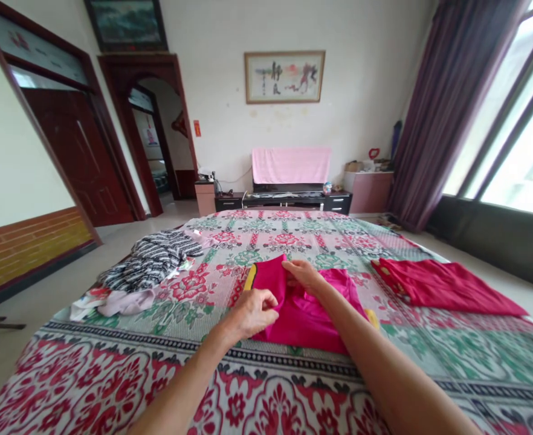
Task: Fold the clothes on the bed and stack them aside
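Observation:
A bright magenta garment (312, 332) with yellow trim lies partly folded on the patterned bedspread in front of me. My right hand (301, 275) pinches the top edge of its left part, which stands a little raised. Lower down, my left hand (255, 311) has its fingers curled on the cloth near the yellow-and-black edging, gripping a fold of it. The fingertips of the left hand are partly hidden against the fabric. To the right of the garment lies a folded red cloth item (452, 284), apart from both hands.
The flowered bedspread (239, 386) covers the wide surface. At the left is a loose heap of clothes, with a black-and-white striped piece (158, 257) on top. Beyond the far edge stands a low black cabinet (230, 201) with a pink cloth (291, 166) above it.

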Tool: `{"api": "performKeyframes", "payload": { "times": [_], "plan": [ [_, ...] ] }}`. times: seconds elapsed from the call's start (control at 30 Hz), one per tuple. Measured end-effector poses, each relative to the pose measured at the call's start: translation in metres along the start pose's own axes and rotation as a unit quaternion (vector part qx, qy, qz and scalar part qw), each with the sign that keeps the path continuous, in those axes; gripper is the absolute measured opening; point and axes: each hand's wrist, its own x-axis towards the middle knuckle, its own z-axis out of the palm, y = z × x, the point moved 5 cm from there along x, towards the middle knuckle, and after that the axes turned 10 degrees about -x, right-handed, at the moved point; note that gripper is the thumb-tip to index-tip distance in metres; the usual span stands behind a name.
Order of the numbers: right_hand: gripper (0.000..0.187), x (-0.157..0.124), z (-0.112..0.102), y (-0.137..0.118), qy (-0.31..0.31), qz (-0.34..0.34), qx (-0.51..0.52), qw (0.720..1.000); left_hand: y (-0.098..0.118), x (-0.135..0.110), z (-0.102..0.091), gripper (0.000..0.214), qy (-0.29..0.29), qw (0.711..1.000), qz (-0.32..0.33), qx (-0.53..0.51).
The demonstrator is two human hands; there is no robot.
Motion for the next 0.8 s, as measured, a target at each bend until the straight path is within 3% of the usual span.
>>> {"api": "performKeyframes", "payload": {
  "times": [0.1, 0.27, 0.4, 0.57, 0.6, 0.67, 0.73, 0.8],
  "plan": [
    [0.016, 0.000, -0.007, -0.003, 0.049, -0.025, -0.135, 0.989, 0.006, -0.002, 0.005, 0.024, -0.002, 0.999, -0.008, 0.033],
    [0.042, -0.001, -0.010, -0.014, 0.145, -0.102, -0.348, 0.920, 0.014, -0.004, 0.008, 0.026, -0.008, 0.998, -0.006, 0.055],
    [0.044, 0.002, -0.006, -0.009, 0.141, -0.163, -0.405, 0.888, 0.016, -0.007, 0.010, 0.030, -0.009, 0.998, 0.004, 0.058],
    [0.050, 0.003, -0.008, -0.001, 0.164, -0.180, -0.459, 0.855, 0.019, -0.010, 0.009, 0.040, -0.105, 0.994, -0.005, -0.023],
    [0.049, 0.001, -0.009, -0.002, 0.178, -0.186, -0.464, 0.848, 0.017, -0.009, 0.005, 0.040, -0.097, 0.995, -0.009, -0.037],
    [0.045, -0.003, -0.009, -0.006, 0.193, -0.205, -0.468, 0.838, 0.009, -0.004, -0.009, 0.036, -0.019, 0.999, -0.024, -0.019],
    [0.040, -0.007, -0.006, -0.010, 0.186, -0.223, -0.480, 0.828, -0.004, 0.000, -0.026, 0.030, 0.081, 0.993, -0.059, 0.062],
    [0.037, -0.009, -0.002, -0.009, 0.162, -0.220, -0.510, 0.816, -0.019, 0.001, -0.036, 0.026, 0.130, 0.974, -0.102, 0.158]
  ]
}}
